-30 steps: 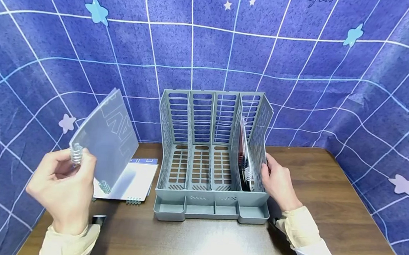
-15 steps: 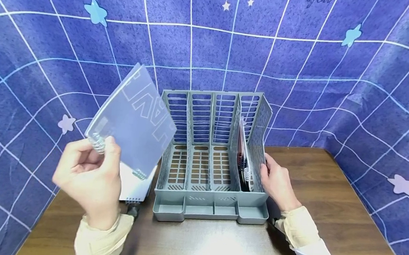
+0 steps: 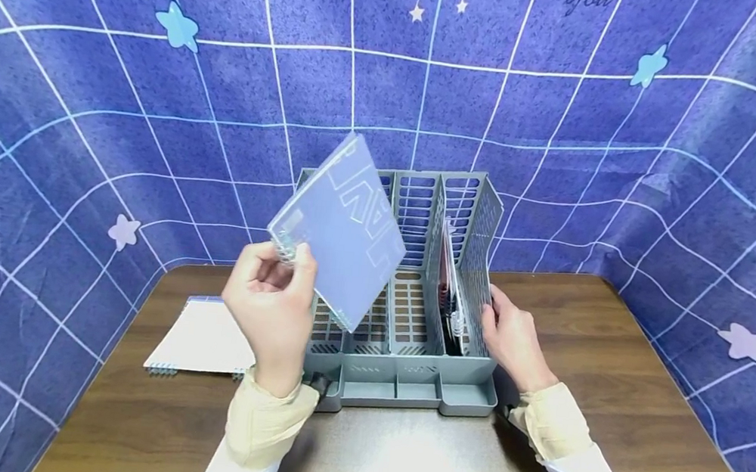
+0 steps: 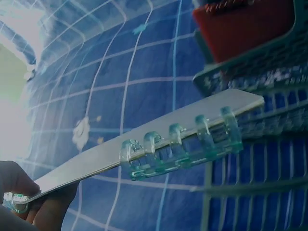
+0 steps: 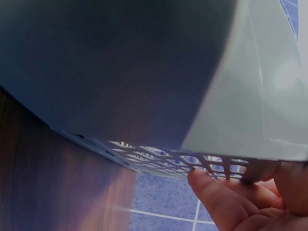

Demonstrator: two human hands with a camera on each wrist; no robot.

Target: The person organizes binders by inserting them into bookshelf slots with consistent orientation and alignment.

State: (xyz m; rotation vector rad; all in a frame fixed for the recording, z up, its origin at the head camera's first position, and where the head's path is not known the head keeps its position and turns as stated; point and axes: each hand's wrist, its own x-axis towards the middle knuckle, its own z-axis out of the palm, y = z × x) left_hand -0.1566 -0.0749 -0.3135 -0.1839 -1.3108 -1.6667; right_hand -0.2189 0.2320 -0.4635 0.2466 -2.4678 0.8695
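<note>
My left hand (image 3: 275,306) pinches a thin spiral notebook (image 3: 358,226) with a grey-blue cover at its ringed edge. The notebook is raised and tilted, overlapping the left slots of a grey desk file organizer (image 3: 388,370) in the head view. Clear greenish binding rings (image 4: 183,144) show in the left wrist view. My right hand (image 3: 515,336) grips the organizer's right side wall, with fingers (image 5: 211,192) against the outside of its perforated panel in the right wrist view. The rightmost slot holds several upright notebooks (image 3: 449,292), one with a red cover (image 4: 250,29).
A white spiral notebook (image 3: 207,341) lies on the wooden table (image 3: 577,437) to the left, over something with a blue edge. Small open compartments run along the organizer's front. A blue curtain (image 3: 228,85) with white lines and stars hangs close behind.
My left hand has carried the notebook from the left side rightward to the organizer, turning its cover more toward the head camera. The right hand has stayed on the side wall.
</note>
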